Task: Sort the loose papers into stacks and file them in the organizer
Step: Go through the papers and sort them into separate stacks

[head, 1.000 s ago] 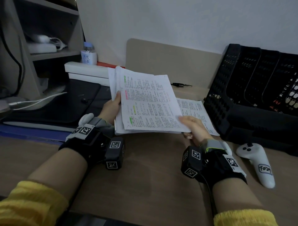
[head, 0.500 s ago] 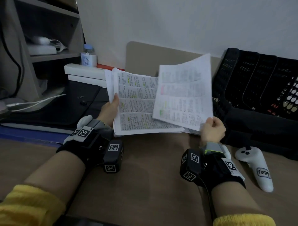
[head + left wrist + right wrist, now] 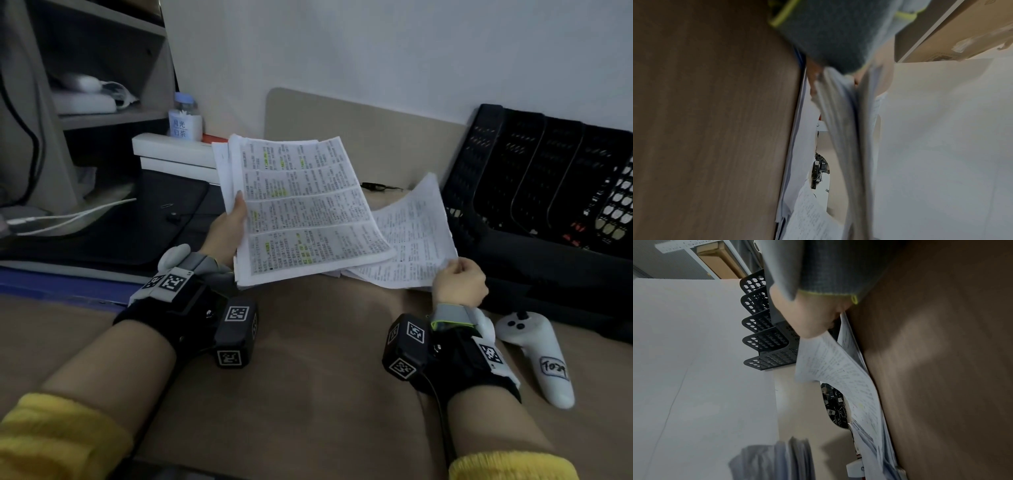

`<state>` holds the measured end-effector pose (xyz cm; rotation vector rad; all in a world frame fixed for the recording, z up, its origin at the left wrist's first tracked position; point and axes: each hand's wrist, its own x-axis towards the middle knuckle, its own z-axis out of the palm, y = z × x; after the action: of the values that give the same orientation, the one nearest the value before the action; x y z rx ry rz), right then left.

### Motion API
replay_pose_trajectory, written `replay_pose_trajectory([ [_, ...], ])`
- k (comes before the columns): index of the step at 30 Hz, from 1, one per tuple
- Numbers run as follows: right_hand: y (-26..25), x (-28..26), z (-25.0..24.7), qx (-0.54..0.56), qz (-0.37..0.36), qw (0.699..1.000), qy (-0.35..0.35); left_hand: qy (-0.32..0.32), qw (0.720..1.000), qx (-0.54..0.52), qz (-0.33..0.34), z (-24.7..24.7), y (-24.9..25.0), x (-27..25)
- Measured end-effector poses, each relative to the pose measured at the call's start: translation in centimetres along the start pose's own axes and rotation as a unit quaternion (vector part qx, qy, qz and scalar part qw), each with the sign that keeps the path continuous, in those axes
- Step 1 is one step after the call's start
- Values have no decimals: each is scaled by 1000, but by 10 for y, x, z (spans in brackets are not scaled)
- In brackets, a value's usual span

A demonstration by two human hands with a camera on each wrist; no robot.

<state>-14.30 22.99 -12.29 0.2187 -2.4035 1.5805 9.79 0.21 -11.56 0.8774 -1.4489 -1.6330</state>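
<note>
My left hand (image 3: 228, 229) grips a thick stack of printed papers (image 3: 301, 209) by its left edge, thumb on top, holding it tilted above the brown desk (image 3: 308, 394). The same stack (image 3: 846, 129) shows edge-on in the left wrist view. My right hand (image 3: 459, 281) pinches the near corner of a single printed sheet (image 3: 411, 236), which hangs low over other sheets lying on the desk. That sheet (image 3: 838, 369) curves away from my right hand (image 3: 809, 321) in the right wrist view. The black mesh organizer (image 3: 541, 192) with several slots stands at the right, also seen as the organizer (image 3: 764, 331).
A white controller (image 3: 534, 356) lies on the desk right of my right wrist. A dark laptop mat (image 3: 120, 222) with white cables, white boxes (image 3: 174, 154) and a labelled bottle (image 3: 185, 120) sit at the left under a shelf unit. A beige board (image 3: 359, 137) leans on the wall.
My right hand lifted one sheet off the stack, swung it up and to the right, then lowered it toward the sheets on the desk. My left hand kept hold of the stack.
</note>
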Motion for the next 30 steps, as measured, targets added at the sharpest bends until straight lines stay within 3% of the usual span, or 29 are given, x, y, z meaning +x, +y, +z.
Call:
replay_pose_trajectory([
  [6,-1,-5,2,88,101,989,-66,11,1000,-1,1,1,-1,1],
  [12,-1,-13,10,70,87,984,-136,7,1000,-1,2,1,-2,3],
  [16,-1,-10,6,92,58,987,-120,10,1000,-6,3,2,-1,1],
  [20,-1,-7,7,112,73,987,-90,10,1000,-15,3,3,-2,0],
  [24,4,-3,8,92,97,989,-69,8,1000,-20,0,4,-3,1],
  [30,4,-3,7,8,53,995,-79,15,999,-31,-1,4,-3,1],
])
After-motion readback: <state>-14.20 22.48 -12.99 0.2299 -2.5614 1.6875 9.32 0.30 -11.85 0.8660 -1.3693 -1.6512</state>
